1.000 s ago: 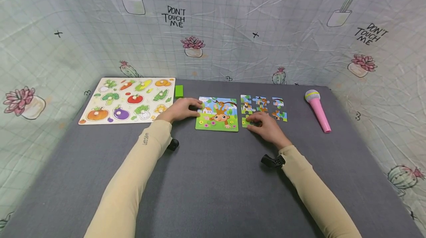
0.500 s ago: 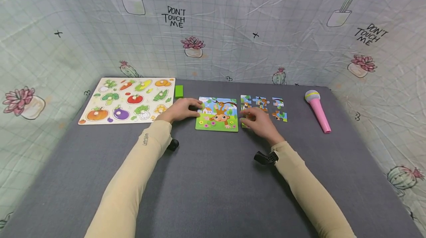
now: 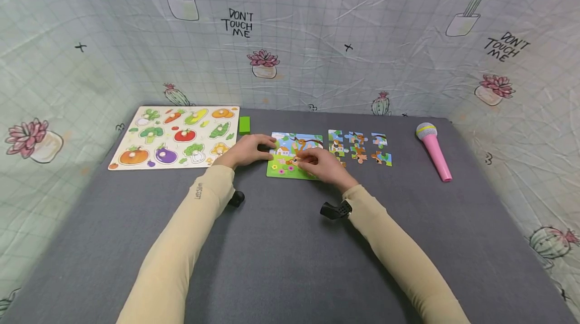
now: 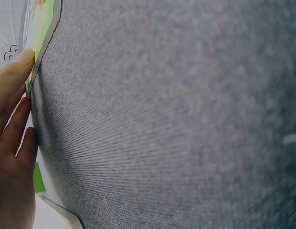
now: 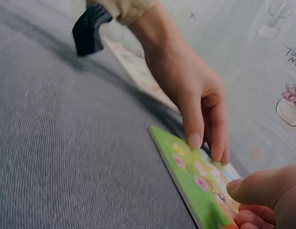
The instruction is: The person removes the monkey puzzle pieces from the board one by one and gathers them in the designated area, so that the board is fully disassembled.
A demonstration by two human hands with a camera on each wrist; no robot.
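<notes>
A square monkey jigsaw puzzle [image 3: 279, 169] lies flat near the middle of the table. My left hand [image 3: 246, 151] stays at its left side, thumb and fingers touching the edge and corner. In the left wrist view the left thumb [image 4: 25, 58] rests on the board's corner. My right hand [image 3: 327, 167] is over the right half of the puzzle, covering part of the monkey. In the right wrist view the right thumb [image 5: 236, 187] and bent fingers are low over the picture; whether a piece sits between them is hidden. Loose jigsaw pieces [image 3: 359, 153] lie in rows to the right.
A wooden vegetable peg puzzle [image 3: 185, 151] lies at the left, beside a small green block [image 3: 244, 125]. At the right lies a pink toy microphone [image 3: 436, 156]. A patterned cloth [image 3: 308, 79] stands behind the grey table [image 3: 285, 248].
My right hand has moved left from the lower-left loose piece onto the monkey puzzle. My left hand has stayed at the puzzle's left edge.
</notes>
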